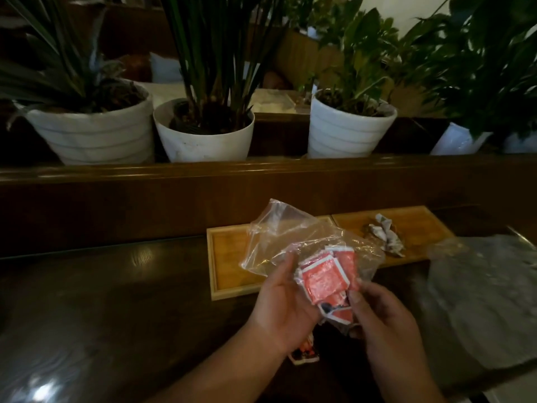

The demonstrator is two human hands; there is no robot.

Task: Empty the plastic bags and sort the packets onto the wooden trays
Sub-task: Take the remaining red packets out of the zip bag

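Observation:
Both hands hold a clear plastic bag (279, 234) above the dark table, in front of the left wooden tray (229, 257). Several red packets (325, 277) show through the bag. My left hand (286, 298) grips the bag from the left, thumb on the plastic. My right hand (377, 318) pinches its lower right side, thumb beside the red packets. The bare part of the left tray holds nothing; the bag hides the rest of it. The right wooden tray (421, 222) holds a small heap of white and brown packets (383, 234). One red packet (302, 353) lies on the table under my left wrist.
A second crumpled clear bag (479, 286) lies on the table at the right. A wooden ledge (203, 170) runs behind the trays, with white plant pots (93, 135) (203, 138) (345, 135) on it. The dark table (116, 301) stretches to the left.

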